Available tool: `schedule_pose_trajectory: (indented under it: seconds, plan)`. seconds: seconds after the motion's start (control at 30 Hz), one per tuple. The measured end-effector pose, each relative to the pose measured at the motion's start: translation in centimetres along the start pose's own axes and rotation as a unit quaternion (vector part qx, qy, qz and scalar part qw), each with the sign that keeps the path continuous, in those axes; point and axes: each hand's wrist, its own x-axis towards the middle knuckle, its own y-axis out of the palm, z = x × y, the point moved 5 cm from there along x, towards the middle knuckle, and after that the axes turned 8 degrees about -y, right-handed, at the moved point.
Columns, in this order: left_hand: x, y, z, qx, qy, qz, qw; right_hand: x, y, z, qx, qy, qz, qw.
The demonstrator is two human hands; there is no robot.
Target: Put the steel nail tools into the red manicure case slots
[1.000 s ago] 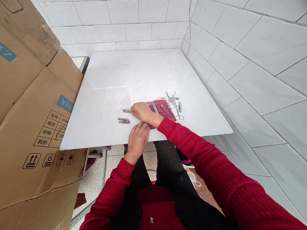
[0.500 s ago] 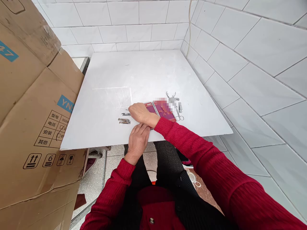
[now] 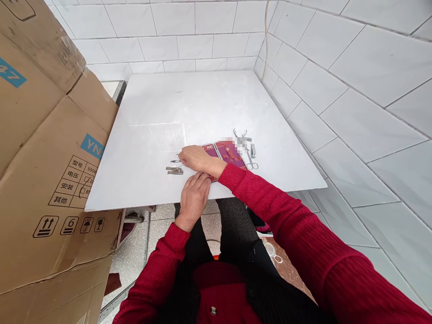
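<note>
A manicure case [image 3: 240,161] with a purple and red lining lies spread apart near the table's front edge. My left hand [image 3: 195,193] grips its near left edge, fingers close together. Crossing over it, my right hand [image 3: 194,157] is closed and bent downward at the case's left side; its fingertips are hidden. Beside those fingertips lies a slender dark metal tool [image 3: 174,161], partly covered. Nail clippers [image 3: 174,170] lie just left of my hands. Right of the case are small scissors [image 3: 252,164], another nail clipper [image 3: 253,150] and cuticle nippers [image 3: 240,135], partly blurred.
The white table [image 3: 151,99] meets tiled walls at the back and right. A tall cardboard box [image 3: 60,148] stands against its left side. A cable [image 3: 266,40] runs down the wall corner. My legs are under the front edge.
My right hand has shifted very slightly left, and a little more of the case's lining shows. The left hand stays where it was.
</note>
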Motion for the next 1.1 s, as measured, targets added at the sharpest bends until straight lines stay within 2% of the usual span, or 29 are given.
schedule_pose_trajectory:
  seconds: [0.13, 0.37, 0.7, 0.83, 0.93, 1.0, 1.1]
  plan:
    - [0.0, -0.1, -0.1, 0.005, 0.005, -0.015, 1.0, -0.3, 0.0, 0.2, -0.002, 0.001, 0.005, 1.0]
    - [0.0, -0.1, 0.0, 0.009, 0.009, -0.022, 1.0, 0.7, 1.5, -0.2, -0.025, -0.014, -0.018, 0.999]
    - [0.0, -0.2, 0.0, 0.014, 0.008, -0.019, 1.0, 0.9, 1.6, 0.2, -0.011, -0.032, 0.015, 0.999]
    - [0.1, -0.1, 0.0, 0.012, 0.004, -0.006, 1.0, -0.3, 1.0, -1.2, 0.06, -0.004, -0.04, 0.997]
    - [0.1, -0.1, 0.0, 0.014, 0.005, 0.002, 1.0, -2.0, 0.5, -4.3, 0.18, 0.055, -0.124, 0.974]
    - [0.1, -0.1, 0.0, 0.014, 0.005, 0.007, 1.0, -3.3, 0.7, -6.8, 0.278, 0.085, -0.184, 0.939]
    - [0.2, 0.0, 0.0, 0.01, 0.004, 0.014, 1.0, -4.9, 1.8, -9.7, 0.4, 0.104, -0.227, 0.882]
